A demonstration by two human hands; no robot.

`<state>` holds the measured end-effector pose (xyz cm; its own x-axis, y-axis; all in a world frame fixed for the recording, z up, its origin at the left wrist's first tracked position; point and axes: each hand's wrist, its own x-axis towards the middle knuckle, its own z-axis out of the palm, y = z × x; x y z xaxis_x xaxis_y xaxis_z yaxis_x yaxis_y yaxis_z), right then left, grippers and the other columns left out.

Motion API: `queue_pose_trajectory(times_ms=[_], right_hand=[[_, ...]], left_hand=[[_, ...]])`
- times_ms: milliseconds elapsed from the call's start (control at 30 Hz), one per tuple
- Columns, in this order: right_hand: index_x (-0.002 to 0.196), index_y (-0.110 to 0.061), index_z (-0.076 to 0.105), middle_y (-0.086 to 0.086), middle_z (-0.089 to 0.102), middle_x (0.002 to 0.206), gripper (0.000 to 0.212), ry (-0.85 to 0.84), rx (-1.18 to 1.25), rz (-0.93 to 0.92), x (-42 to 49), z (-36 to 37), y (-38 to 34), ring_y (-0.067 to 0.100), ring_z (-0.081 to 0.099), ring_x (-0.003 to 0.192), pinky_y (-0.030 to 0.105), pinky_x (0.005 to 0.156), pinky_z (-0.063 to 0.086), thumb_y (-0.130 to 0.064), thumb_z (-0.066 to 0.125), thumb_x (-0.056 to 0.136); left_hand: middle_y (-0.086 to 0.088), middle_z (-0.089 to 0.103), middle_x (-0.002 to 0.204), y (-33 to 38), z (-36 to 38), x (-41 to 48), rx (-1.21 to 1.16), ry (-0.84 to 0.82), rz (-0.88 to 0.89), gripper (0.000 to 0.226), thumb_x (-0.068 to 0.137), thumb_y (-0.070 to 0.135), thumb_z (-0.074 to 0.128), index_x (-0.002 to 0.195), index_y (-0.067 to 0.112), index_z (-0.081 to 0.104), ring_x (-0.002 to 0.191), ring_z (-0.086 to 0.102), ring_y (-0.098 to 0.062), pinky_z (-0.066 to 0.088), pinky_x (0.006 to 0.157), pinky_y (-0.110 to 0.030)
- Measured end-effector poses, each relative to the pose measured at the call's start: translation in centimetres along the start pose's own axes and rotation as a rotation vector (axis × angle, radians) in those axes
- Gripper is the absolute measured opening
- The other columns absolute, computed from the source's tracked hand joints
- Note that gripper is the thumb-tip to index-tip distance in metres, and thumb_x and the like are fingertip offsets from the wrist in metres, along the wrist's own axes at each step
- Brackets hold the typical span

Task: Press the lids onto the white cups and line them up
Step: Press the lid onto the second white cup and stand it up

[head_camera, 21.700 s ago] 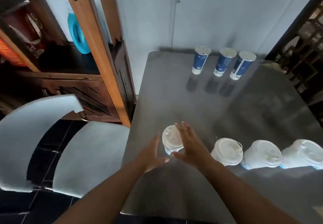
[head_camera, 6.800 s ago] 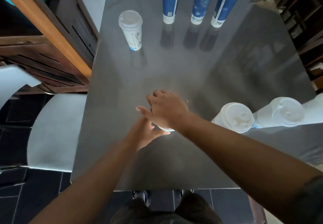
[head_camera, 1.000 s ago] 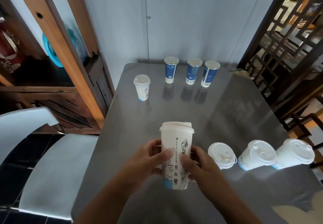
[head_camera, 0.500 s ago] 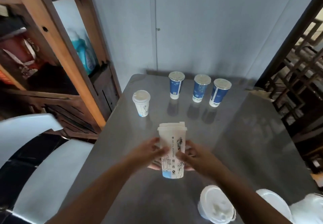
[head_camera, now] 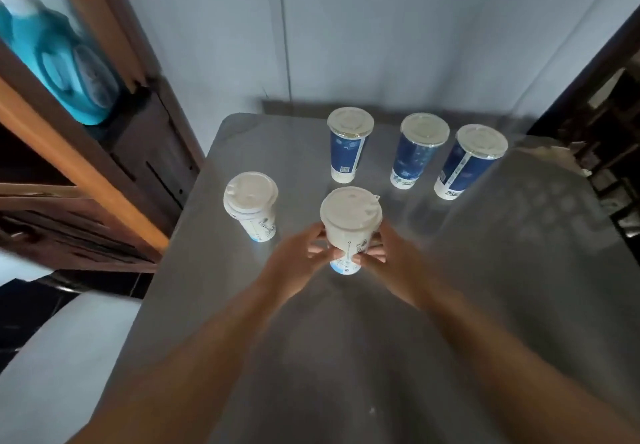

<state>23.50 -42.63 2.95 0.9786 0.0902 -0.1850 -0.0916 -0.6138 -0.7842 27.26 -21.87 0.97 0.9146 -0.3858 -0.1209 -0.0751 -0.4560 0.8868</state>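
A grey metal table (head_camera: 502,270) carries three blue cups (head_camera: 412,156) and a lidded white cup (head_camera: 254,208).

Both forearms reaching forward, left hand (head_camera: 297,259) and right hand (head_camera: 393,259) facing inward — fingers curled, gripping.

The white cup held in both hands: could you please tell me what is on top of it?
A white lid covers the held cup; its contents cannot be seen.
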Motion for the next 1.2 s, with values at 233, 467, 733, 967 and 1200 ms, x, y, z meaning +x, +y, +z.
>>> queue_pose_trajectory(times_ms=[233, 467, 733, 967, 1200], right_hand=[[0.134, -0.026, 0.030, -0.003, 0.067, 0.124, 0.064, 0.092, -0.148, -0.098, 6.0, 1.0, 2.2, 0.013, 0.068, 0.109, 0.041, 0.091, 0.058, -0.035, 0.070, 0.085], [0.140, -0.020, 0.029, 0.002, 0.066, 0.127, 0.070, 0.120, -0.117, -0.090, 7.0, 2.1, 3.5, 0.017, 0.067, 0.113, 0.044, 0.095, 0.055, -0.023, 0.073, 0.085], [0.144, -0.024, 0.025, 0.001, 0.062, 0.134, 0.075, 0.140, -0.096, -0.123, 7.1, 2.9, 4.7, 0.017, 0.065, 0.116, 0.041, 0.098, 0.054, -0.023, 0.073, 0.085], [0.139, -0.034, 0.031, -0.002, 0.056, 0.136, 0.075, 0.003, -0.046, 0.086, 5.5, 2.0, 6.2, 0.011, 0.064, 0.113, 0.039, 0.097, 0.054, -0.045, 0.070, 0.076], [0.145, -0.013, 0.036, 0.011, 0.042, 0.151, 0.069, -0.245, -0.499, 0.213, -3.3, -0.6, 6.1, 0.028, 0.039, 0.139, 0.037, 0.114, 0.032, -0.042, 0.062, 0.089]], left_hand=[[0.005, 0.072, 0.118, -3.0, 0.1, 5.2, -0.002, 0.065, 0.080, 0.044, 0.091, 0.029, 0.069, 0.132, 0.022, 0.055, 0.103, 0.069, -0.007, 0.044, 0.076, 0.003], [0.002, 0.072, 0.119, -4.8, 0.6, 6.5, 0.042, 0.056, 0.117, 0.046, 0.092, 0.027, 0.069, 0.134, 0.021, 0.053, 0.111, 0.069, -0.015, 0.049, 0.084, -0.003], [0.001, 0.074, 0.118, -5.6, 1.1, 6.6, 0.168, 0.078, 0.141, 0.049, 0.092, 0.029, 0.067, 0.138, 0.021, 0.049, 0.106, 0.069, -0.014, 0.040, 0.076, 0.008], [-0.006, 0.063, 0.135, -6.4, 0.5, 4.6, 0.337, 0.064, -0.003, 0.061, 0.089, 0.042, 0.068, 0.142, 0.018, 0.047, 0.126, 0.058, -0.022, 0.044, 0.105, -0.037], [-0.007, 0.075, 0.104, -5.2, 2.3, -6.5, 0.469, 0.081, 0.022, 0.023, 0.090, 0.029, 0.070, 0.104, 0.012, 0.071, 0.096, 0.070, -0.029, 0.032, 0.078, -0.013]])
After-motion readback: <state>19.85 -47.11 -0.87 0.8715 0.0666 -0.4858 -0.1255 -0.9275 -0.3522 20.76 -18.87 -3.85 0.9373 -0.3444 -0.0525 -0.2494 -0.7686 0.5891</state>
